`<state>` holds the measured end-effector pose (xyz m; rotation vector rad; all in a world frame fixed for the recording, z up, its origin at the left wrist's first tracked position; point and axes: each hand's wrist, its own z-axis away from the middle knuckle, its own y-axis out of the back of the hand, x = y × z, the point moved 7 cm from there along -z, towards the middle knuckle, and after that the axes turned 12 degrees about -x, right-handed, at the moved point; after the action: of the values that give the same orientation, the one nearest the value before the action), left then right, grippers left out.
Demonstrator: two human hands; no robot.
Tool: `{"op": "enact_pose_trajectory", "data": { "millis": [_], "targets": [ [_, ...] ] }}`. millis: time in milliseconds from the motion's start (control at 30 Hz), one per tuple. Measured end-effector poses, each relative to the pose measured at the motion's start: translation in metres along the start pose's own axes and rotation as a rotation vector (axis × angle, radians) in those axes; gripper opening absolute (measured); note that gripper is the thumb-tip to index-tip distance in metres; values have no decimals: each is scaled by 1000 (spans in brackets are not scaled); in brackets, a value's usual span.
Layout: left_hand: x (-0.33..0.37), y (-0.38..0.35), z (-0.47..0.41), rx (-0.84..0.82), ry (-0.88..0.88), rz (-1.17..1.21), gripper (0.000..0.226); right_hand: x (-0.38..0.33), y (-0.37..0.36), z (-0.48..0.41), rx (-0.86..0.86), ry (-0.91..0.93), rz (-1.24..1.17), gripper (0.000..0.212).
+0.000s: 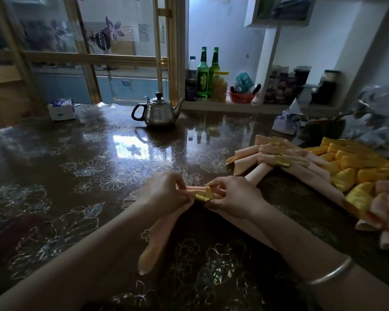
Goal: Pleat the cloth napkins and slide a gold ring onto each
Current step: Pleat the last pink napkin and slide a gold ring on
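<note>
Napkin (160,234): peach, gathered into a long roll, lying aslant on the table (76,176). It runs from beside the left forearm up towards the finished pile, and its middle sits between both hands.
Gold ring (203,195): already on the roll, right between the two hands, and by my reckoning about halfway along.
Left hand (166,193): fingers curled, pinching the gathered cloth just left of the ring.
Right hand (233,195): fingertips nipped onto the ring's right side, cloth running on beneath the palm.
Risk, pleats: the lower tail looks loose and flat, so if that left pinch slackens, the folds behind the ring could well fan open.
Risk, snag: if the ring is dragged against bunched cloth, one fold may catch and ruck up on a single side, leaving the ring crooked.
Risk, neighbours: the far end lies near the ringed napkins (252,158), perhaps touching them, though I cannot tell. A sharp tug could pull them askew.
Risk, centring: if the ring is pushed too far, it ends up off the middle.
Yellow stack (350,173): waits to the right, near the work but apart from it.
</note>
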<state>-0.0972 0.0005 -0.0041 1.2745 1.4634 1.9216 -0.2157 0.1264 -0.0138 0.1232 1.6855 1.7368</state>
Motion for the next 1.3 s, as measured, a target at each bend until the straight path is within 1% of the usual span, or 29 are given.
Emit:
{"op": "enact_pose_trajectory", "data": {
  "millis": [67, 267, 400, 500, 633, 800, 933, 1000, 1100, 1167, 1300],
  "targets": [
    [11, -6, 0, -6, -5, 55, 24, 14, 2, 8, 1, -29, -70, 47],
    [65, -37, 0, -11, -74, 187, 26, 65, 22, 48, 48, -124, -147, 42],
    [118, -49, -6, 35, -179, 289, 23, 102, 50, 78, 156, -149, -162, 42],
    [150, -57, -19, 65, -206, 335, 27, 130, 73, 87, 258, -158, -132, 43],
    [181, -65, -44, 117, -268, 333, 32, 161, 87, 72, 333, -199, -53, 43],
    [185, -80, -75, 148, -135, 288, 24, 184, 88, 35, 405, -206, 39, 44],
    [191, -78, -86, 217, -114, 225, 17, 193, 86, 16, 406, -244, 109, 49],
    [195, -80, -91, 219, -117, 189, 22, 199, 85, 14, 441, -278, 125, 51],
    [197, -84, -93, 208, -128, 137, 44, 208, 87, 22, 541, -292, 54, 60],
    [194, -84, -93, 217, -110, 130, 45, 216, 89, 30, 575, -298, 14, 65],
    [190, -87, -93, 251, -117, 72, 38, 214, 88, 37, 532, -303, 62, 60]
  ]
}}
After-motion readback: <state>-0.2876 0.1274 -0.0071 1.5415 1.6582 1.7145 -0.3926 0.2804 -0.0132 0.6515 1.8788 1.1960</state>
